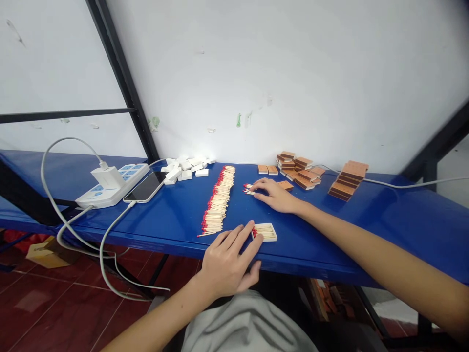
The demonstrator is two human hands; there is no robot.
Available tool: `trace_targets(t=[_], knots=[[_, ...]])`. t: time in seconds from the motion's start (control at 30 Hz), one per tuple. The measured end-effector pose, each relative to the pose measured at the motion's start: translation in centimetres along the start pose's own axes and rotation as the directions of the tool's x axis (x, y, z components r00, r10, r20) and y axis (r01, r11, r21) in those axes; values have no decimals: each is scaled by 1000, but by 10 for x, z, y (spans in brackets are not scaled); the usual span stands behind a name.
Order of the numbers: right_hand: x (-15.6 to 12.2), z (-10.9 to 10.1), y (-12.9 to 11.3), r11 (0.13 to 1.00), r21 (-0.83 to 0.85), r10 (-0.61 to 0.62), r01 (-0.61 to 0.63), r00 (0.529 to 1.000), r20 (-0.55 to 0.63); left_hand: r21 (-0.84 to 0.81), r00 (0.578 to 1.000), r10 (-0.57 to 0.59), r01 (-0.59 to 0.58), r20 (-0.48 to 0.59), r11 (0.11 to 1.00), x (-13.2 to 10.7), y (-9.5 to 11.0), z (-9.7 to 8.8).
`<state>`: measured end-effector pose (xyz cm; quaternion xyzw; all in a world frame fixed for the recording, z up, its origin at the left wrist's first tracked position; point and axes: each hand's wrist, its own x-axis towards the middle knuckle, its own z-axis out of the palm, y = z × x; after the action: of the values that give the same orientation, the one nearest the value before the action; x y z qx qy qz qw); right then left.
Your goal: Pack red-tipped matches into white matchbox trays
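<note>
My left hand point(231, 259) is at the table's front edge, fingers stretched out, with its fingertips at the left end of a white matchbox tray point(273, 238). Red-headed matches point(262, 231) lie inside that tray. Farther back, my right hand point(274, 196) reaches low over the blue table, its thumb and fingertips closed around a few matches point(248, 188). To the left of both hands runs a long row of matches point(219, 205), red heads facing left. An orange matchbox point(286, 185) lies just behind my right hand, partly hidden by it.
Several white trays point(185, 167) are heaped at the back left, orange matchboxes point(302, 171) at the back right. A leaning matchbox stack point(348, 181) stands farther right. A phone point(145, 187), a power strip point(113, 188) and white cables occupy the left side of the blue table point(164, 215).
</note>
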<state>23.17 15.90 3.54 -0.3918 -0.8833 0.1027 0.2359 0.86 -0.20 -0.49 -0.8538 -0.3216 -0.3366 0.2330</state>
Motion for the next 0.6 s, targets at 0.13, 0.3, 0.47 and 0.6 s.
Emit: trace_targets(t=[0.13,0.3,0.47,0.6], knots=[[2,2,5,1000,12,12,-11,1000,-24,-3,1000,-3,3,6,1000,0,0,1],[6,7,6,1000,-5,1,-1,998,-60,7,1000,-3,3,1,1000,0,0,2],[6,8,6,999,-37,-29,26,997,-77,11,1000,4,-4,-6,1000,0,0,2],[2,5,2,997,-52,-61,58,995,-72,7,1000,3,-3,-2,1000,-1,0,2]])
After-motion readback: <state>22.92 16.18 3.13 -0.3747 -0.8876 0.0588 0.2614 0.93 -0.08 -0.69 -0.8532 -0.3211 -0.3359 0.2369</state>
